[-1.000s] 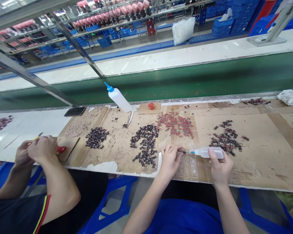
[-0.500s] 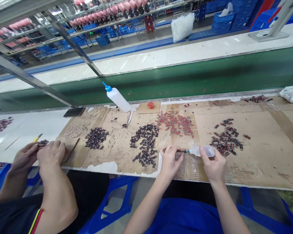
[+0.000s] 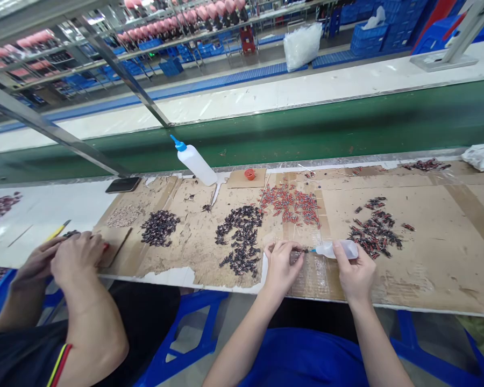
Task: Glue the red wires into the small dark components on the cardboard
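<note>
The left hand [image 3: 281, 264] is at the near edge of the bench, its fingertips pinched on a small dark part [image 3: 301, 250]. The right hand [image 3: 354, 271] is just beside it and grasps a small squeeze bottle [image 3: 335, 249] around the body. The bottle lies almost flat, its long axis left to right, and its blue tip points left and meets the part. Under both hands is a clear taped strip [image 3: 312, 274] on the cardboard [image 3: 439, 252] that covers the bench. To the right of the hands the cardboard is bare up to the near edge; to the left a dark pile [image 3: 240, 236] lies close. A coworker's hands [image 3: 64, 258] are closed together over the near edge, well apart to the left. Behind the bottle is a mixed pile [image 3: 373, 228], and farther in a red pile [image 3: 290, 203]. A bigger bottle [image 3: 194, 161] stands tilted near the far edge, tip up and to the left. Beyond runs a green belt [image 3: 347, 129], then racks and blue crates [image 3: 371, 37].
</note>
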The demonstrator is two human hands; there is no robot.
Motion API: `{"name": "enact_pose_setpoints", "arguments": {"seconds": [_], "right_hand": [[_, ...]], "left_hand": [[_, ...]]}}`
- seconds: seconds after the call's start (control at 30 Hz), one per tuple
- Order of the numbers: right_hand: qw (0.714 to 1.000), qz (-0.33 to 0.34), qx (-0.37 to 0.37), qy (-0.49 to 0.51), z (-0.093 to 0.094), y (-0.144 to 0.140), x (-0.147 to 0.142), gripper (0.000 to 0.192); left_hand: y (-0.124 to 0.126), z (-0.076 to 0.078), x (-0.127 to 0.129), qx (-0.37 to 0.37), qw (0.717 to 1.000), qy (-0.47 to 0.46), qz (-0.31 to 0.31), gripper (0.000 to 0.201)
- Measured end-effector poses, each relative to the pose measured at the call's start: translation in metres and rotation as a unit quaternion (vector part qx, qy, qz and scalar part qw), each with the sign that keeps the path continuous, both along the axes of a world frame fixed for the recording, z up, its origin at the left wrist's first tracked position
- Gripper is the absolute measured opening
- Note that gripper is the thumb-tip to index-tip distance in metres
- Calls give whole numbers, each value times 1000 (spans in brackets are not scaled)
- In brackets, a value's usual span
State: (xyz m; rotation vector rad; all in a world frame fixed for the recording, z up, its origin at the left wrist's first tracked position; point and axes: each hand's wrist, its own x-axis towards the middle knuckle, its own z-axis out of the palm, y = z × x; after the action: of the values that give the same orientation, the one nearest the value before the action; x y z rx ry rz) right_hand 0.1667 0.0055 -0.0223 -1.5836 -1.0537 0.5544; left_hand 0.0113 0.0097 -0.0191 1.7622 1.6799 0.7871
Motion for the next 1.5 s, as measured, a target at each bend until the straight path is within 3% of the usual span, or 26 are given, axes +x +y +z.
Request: {"name": "enact_pose_setpoints", "arguments": {"seconds": [0.17, 0.27, 0.4, 0.5, 0.6, 0.77, 0.87, 0.97, 1.07, 1.17, 1.23, 1.5], "right_hand": [[999, 32, -12, -2, -3, 1, -1, 37], [1000, 0, -10, 5, -4, 1, 0, 37], [993, -66, 36, 90, -4, 1, 4, 36], [984, -74, 76, 142, -2, 6, 8, 38], [985, -38, 80, 151, -1, 14, 10, 44], [989, 2, 60, 139, -8, 24, 8, 55], [995, -13, 45, 90, -13, 28, 7, 54], [999, -33, 26, 22, -13, 32, 9, 54], [999, -25, 6, -26, -12, 35, 11, 56], [999, -12, -3, -41, -13, 34, 12, 58], [999, -9, -2, -41, -15, 30, 13, 59], [997, -5, 44, -59, -14, 7, 17, 60]], "left_hand": [[0, -1, -1, -1, 1000, 3, -4, 11], [0, -2, 0, -4, 1000, 6, -3, 10], [1, 1, -1, -17, 1000, 11, -8, 9], [8, 9, -9, -37, 997, 4, -67, 10], [22, 18, -21, -37, 991, 21, -124, 8], [59, 17, -34, 30, 993, 114, -19, 8], [83, 9, -34, 87, 986, 145, -3, 14], [105, 2, -28, 149, 973, 170, -48, 30], [118, -2, -17, 139, 959, 204, -141, 47], [117, -3, -6, 103, 936, 235, -242, 57], [111, -4, -2, 84, 924, 253, -276, 60], [57, 0, -31, 27, 906, 289, -307, 65]]}}
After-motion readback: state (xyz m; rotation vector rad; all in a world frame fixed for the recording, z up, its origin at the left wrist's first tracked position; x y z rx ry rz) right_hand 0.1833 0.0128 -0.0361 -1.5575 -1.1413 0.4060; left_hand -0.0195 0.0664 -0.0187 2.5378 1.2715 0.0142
